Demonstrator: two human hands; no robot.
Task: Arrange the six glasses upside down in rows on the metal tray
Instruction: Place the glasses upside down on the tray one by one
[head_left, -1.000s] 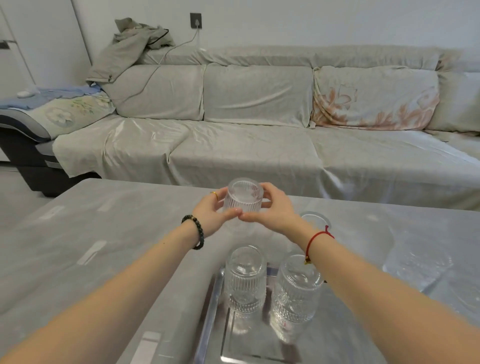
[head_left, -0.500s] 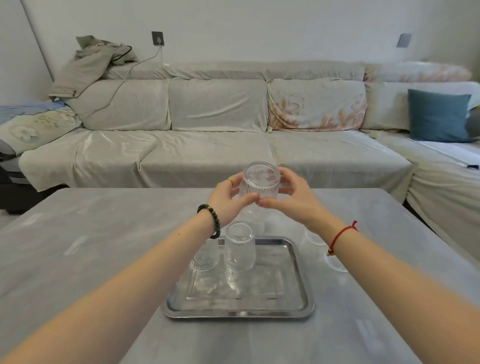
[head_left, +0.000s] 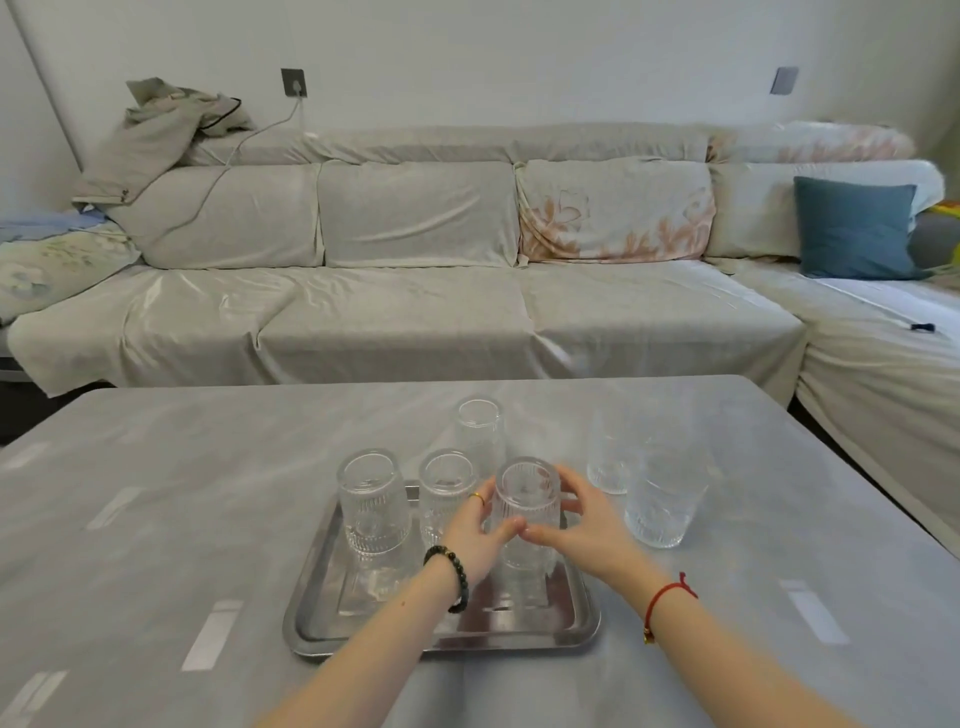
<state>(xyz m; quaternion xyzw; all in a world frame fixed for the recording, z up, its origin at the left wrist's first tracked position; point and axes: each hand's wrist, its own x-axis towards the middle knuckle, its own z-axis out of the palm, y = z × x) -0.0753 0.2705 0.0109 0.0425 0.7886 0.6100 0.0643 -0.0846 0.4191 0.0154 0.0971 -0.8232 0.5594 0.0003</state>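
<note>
Both hands, left hand (head_left: 475, 535) and right hand (head_left: 582, 525), clasp an upturned glass (head_left: 527, 501) upright at frame centre, over the tray (head_left: 441, 642), right of 2 upturned glasses (head_left: 371, 499).

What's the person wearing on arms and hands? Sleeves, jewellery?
No sleeves show: both forearms are bare. The left wrist carries a dark beaded bracelet, and the left hand has a gold ring on one finger. The right wrist has a thin red string bracelet with a small gold charm. No gloves.
</note>
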